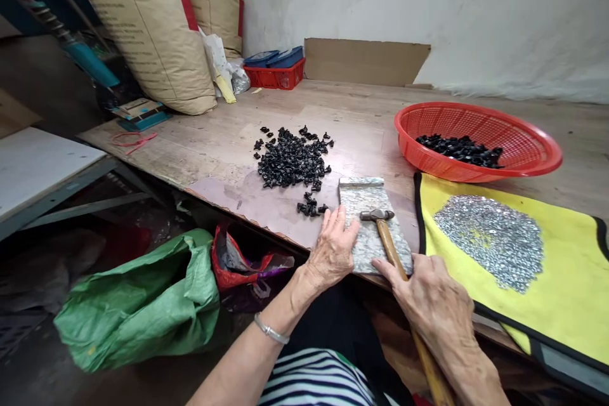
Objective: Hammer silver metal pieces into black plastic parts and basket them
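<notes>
"Two hands by the edge of the tabletop [295, 104]?"

"Yes. The left hand [333, 247], fingers open, lay flat on a grey slab [366, 228]; the right hand [432, 307] closed its fingers around a hammer [392, 250]."

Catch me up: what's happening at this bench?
A person at a wooden bench holds a hammer in the right hand, its head over a metal plate. The left hand rests on that plate. Small black parts lie piled on the bench, with more in a red basket. Silver bits are spread on a yellow mat.
</notes>
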A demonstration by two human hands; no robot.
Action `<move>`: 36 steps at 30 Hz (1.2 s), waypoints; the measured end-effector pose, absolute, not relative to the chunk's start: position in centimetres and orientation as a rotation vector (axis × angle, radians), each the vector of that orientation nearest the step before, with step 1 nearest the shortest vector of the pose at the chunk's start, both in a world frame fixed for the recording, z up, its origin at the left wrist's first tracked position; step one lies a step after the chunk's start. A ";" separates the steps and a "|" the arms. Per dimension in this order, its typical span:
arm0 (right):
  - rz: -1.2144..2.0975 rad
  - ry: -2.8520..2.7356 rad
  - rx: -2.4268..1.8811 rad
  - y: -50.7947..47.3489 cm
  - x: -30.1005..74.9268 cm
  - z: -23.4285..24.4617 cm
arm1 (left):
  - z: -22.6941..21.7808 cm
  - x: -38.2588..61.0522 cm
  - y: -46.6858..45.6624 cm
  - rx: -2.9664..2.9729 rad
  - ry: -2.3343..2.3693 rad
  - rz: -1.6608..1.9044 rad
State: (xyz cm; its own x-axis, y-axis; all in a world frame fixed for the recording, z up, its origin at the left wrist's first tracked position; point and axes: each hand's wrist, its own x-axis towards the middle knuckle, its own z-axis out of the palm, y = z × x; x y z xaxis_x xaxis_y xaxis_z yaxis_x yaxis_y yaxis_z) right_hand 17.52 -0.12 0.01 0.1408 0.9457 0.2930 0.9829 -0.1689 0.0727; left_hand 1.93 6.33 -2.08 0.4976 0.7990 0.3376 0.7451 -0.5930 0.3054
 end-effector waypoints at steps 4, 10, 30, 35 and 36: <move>-0.278 -1.932 -2.324 1.1 18.0 0.5 | -2.0 3.5 6.3 2.616 1.456 0.662; -0.222 -1.935 -2.347 2.6 18.8 0.8 | -1.4 4.6 7.1 2.667 1.511 0.625; 0.193 -1.814 -2.089 1.4 21.0 -0.1 | 0.7 -0.6 11.0 2.561 1.808 0.514; -0.035 -1.488 -2.167 0.8 25.2 1.9 | 1.1 -1.2 12.7 2.539 1.730 0.397; -0.139 -1.485 -2.248 0.8 26.3 2.3 | 1.2 -1.5 12.9 2.522 1.711 0.429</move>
State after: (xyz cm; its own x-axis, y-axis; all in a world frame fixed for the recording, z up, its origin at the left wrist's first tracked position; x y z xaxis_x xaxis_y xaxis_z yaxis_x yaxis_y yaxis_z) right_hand 26.25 0.83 2.32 0.4183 0.8509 0.3179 0.8951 -0.3267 -0.3036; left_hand -1.46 12.93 1.24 0.3439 0.9191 0.1926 0.9011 -0.3806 0.2075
